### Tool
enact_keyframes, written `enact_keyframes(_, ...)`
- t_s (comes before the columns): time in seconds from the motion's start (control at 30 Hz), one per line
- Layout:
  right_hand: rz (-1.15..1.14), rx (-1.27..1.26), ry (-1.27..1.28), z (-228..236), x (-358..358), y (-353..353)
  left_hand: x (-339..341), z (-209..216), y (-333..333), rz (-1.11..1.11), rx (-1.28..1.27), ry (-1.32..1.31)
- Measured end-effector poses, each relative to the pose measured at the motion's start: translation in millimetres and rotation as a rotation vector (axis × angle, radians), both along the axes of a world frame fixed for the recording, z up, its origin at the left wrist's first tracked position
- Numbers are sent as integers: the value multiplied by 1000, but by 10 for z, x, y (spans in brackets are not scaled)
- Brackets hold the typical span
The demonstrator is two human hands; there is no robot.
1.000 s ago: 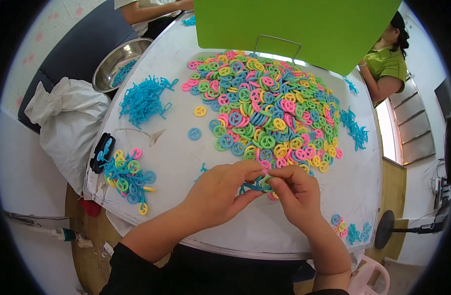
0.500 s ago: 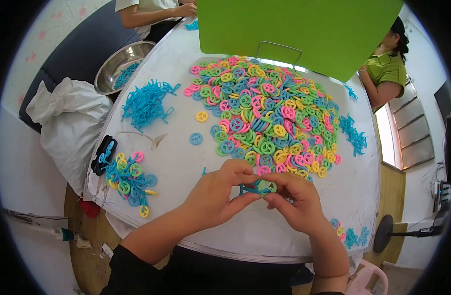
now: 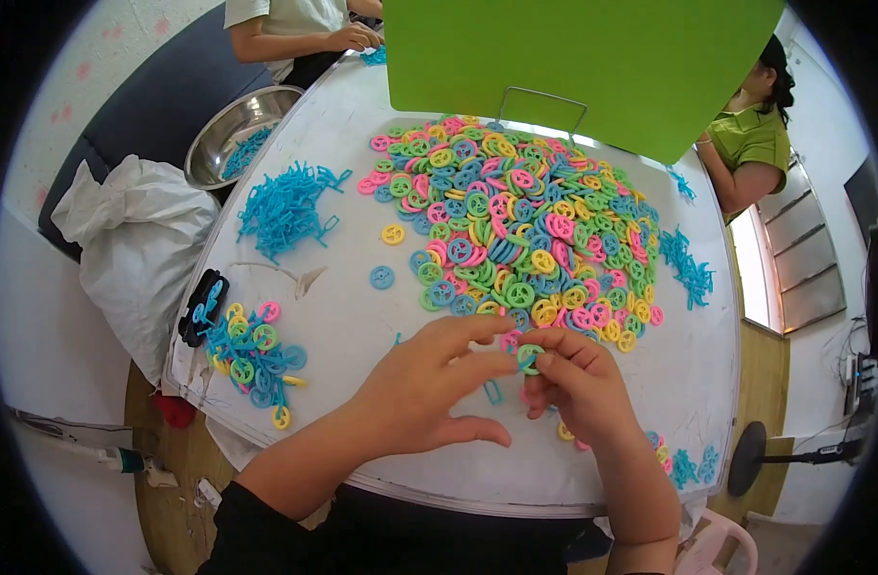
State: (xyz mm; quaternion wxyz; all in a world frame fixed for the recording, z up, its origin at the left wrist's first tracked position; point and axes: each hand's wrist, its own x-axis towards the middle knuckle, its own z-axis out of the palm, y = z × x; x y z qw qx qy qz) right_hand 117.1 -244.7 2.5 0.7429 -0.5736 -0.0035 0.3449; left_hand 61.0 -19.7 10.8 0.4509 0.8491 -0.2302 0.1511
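The right hand (image 3: 582,383) has its grip pinched on a green wheel (image 3: 529,359), which sits between thumb and fingers just past the near edge of the pile (image 3: 544,230). A bit of blue shows at the wheel; whether it is a part fitted to it cannot be told. The left hand (image 3: 410,383) has an unfilled grip, thumb spread well away from the fingers, the fingertips close to the green wheel. A blue clip (image 3: 493,391) shows in the gap between the hands; whether it touches the surface (image 3: 348,311) is unclear.

The pile of pink, yellow, green and blue wheels takes up the middle. Beyond it a green board (image 3: 573,67) stands by a wire stand (image 3: 544,90) and hides the far part of the surface. The right hand partly covers a few wheels beneath it. Left of the pile lie a yellow wheel (image 3: 392,234), a blue wheel (image 3: 381,278) and a clip heap (image 3: 285,211); nearer is a mixed heap (image 3: 254,350) beside a black case (image 3: 195,311). More clips (image 3: 688,268) lie to the right. A steel bowl (image 3: 204,139) and a white sack (image 3: 137,230) stand off the left edge. One person (image 3: 281,43) sits at the far left, another (image 3: 755,149) at the right.
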Motion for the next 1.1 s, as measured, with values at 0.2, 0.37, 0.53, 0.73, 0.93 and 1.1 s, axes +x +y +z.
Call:
enact_keyframes(0.2, 136, 16, 117, 35, 14, 17, -1, -62, 102, -49, 65, -209)
enact_keyframes(0.37, 32, -513, -773, -12, 19, 133, 37, -58, 145, 307, -123, -37)
enact_keyframes(0.53, 157, -847, -1633, -3, 117, 366, 31, -47, 158, 325, -610, 257)
enact_keyframes(0.73, 173, -998, -1816, -175, 251, 576, 16, -95, 127, 283, -644, 317)
enact_keyframes(0.93, 262, -852, -1876, -173, 309, 508, 46, -58, 156, 228, -753, 527)
enact_keyframes(1.1, 128, -676, -1507, -120, 255, 366, 42, -173, 120, 241, -667, 479)
